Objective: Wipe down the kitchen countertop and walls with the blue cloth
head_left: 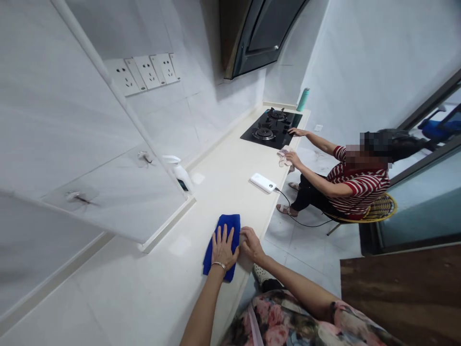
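A folded blue cloth (231, 226) lies on the pale countertop (137, 288). My left hand (224, 247) rests flat on the cloth with its fingers spread, and a bracelet circles that wrist. Close against the cloth's right edge is my right hand (253, 246), its fingers curled in. Whether those fingers pinch the cloth's edge or anything else is hidden. Farther along the counter lies a white power bank (263, 183) with a black cable plugged into it.
A seated person (363, 185) has one hand on a pinkish cloth (284, 157) and the other at the black gas hob (272, 129). A white spray bottle (179, 173) stands behind the partition (144, 211). At the far end stands a green bottle (303, 100). The range hood (266, 36) hangs above.
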`<action>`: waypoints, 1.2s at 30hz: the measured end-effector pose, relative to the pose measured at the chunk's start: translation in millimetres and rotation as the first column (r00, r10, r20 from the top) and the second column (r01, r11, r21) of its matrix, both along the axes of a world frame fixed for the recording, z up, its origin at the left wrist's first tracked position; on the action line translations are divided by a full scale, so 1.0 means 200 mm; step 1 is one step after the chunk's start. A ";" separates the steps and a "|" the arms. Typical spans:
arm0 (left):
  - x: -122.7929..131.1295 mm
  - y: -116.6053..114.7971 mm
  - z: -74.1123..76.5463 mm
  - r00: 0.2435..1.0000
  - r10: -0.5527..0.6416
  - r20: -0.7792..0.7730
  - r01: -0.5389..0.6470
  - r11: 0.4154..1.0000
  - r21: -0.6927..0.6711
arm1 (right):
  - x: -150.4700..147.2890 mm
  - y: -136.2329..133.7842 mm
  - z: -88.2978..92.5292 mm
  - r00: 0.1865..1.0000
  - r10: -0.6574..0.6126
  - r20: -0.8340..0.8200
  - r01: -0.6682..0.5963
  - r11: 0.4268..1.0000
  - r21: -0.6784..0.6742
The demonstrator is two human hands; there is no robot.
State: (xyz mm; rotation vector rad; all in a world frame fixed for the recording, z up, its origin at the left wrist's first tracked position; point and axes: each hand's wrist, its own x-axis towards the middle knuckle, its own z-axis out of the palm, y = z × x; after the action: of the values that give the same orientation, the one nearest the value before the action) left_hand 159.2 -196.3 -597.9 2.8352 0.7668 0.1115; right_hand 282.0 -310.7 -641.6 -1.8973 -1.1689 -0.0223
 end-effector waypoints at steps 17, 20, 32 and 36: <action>-0.79 0.37 -0.06 0.542 0.840 0.001 -0.836 0.540 -0.096 | -0.21 0.13 0.10 0.858 0.472 0.204 -0.369 0.841 -0.396; -0.74 0.38 -0.04 0.440 0.896 -0.062 -0.896 0.434 -0.088 | -0.08 0.10 0.10 0.836 0.496 0.235 -0.385 0.835 -0.394; -0.67 0.33 -0.01 0.408 0.911 -0.052 -0.907 0.412 0.090 | 0.51 0.57 0.13 0.829 0.479 0.289 -0.324 0.832 -0.451; -0.68 0.34 -0.03 0.402 0.915 -0.035 -0.909 0.404 0.102 | 0.65 0.90 0.14 0.818 0.497 0.290 -0.323 0.814 -0.483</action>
State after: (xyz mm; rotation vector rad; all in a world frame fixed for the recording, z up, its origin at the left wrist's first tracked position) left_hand 24.1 -129.1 -604.0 2.0664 2.3041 0.1691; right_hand 411.7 -131.2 -612.6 -2.0001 -2.0040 0.0875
